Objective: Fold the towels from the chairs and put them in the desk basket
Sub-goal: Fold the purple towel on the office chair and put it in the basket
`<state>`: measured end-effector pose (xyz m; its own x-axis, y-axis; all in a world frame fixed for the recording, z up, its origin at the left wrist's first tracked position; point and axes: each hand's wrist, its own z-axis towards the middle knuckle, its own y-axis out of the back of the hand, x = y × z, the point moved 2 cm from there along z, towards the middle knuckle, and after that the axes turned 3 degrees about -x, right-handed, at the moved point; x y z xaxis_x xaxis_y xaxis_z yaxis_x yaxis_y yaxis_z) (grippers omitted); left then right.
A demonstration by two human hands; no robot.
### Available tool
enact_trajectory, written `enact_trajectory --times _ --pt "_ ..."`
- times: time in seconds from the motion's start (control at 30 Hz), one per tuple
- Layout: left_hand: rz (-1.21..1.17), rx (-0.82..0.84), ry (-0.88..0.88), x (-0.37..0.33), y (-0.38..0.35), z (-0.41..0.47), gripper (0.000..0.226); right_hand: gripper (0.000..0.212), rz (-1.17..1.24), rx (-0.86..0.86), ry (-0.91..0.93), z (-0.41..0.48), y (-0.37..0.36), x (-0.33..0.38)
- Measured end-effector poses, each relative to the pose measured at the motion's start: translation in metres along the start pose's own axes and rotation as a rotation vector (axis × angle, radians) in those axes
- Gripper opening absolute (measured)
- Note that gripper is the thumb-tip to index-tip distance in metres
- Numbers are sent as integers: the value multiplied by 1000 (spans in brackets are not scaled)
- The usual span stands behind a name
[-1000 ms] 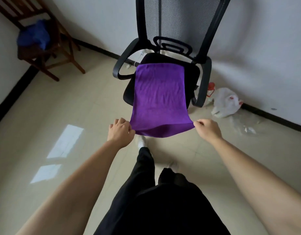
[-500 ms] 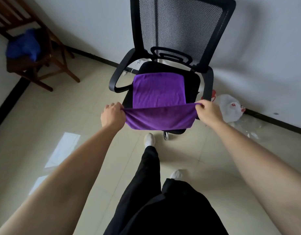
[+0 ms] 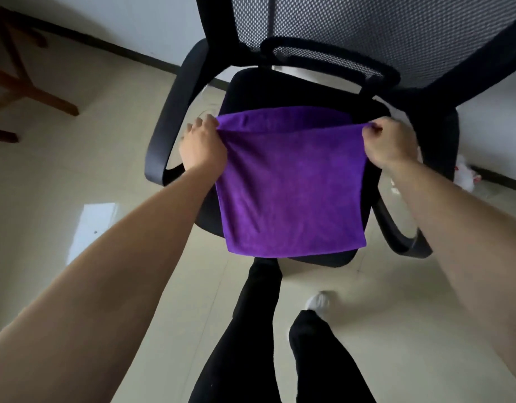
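A purple towel (image 3: 291, 187) lies doubled over on the seat of a black mesh office chair (image 3: 175, 112). Its fold hangs at the seat's front edge. My left hand (image 3: 203, 146) pinches the towel's left corner over the far edge. My right hand (image 3: 390, 146) pinches the right corner at the same height. The upper layer stretches between both hands, and a strip of the lower layer shows just beyond it. No basket is in view.
The chair's armrests flank my wrists on both sides. Legs of a wooden chair (image 3: 32, 94) stand at the far left on the tiled floor. A white plastic bag (image 3: 464, 177) lies by the wall at right. My black-trousered legs are below.
My hands have carried the towel's near edge up and forward over the seat, folding it in half. I have stepped closer to the chair.
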<state>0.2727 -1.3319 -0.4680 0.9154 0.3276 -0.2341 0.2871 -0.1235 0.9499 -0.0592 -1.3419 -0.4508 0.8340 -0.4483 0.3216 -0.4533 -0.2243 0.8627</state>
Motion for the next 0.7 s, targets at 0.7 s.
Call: enact_trajectory --times 0.7 --pt "185 116 -326 13 -112 21 59 75 395 204 -358 79 -96 -15"
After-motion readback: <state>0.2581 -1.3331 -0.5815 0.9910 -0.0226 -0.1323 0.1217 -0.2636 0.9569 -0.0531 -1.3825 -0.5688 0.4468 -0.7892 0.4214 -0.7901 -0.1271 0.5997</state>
